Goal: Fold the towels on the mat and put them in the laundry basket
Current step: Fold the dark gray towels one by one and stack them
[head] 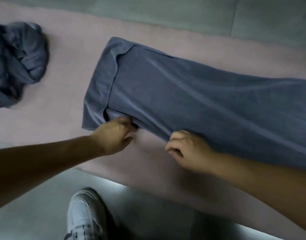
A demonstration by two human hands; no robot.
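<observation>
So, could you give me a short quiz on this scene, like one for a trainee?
1. True or false: the long blue towel lies on the pink mat.
2. Where is the crumpled towel heap? A) to the left of the long blue towel, apart from it; B) on top of it; C) on the grey floor.
3. Fill in: the ___ hand pinches the long blue towel's near edge at its doubled-over end.
Key: 1 true; 2 A; 3 left hand.
</observation>
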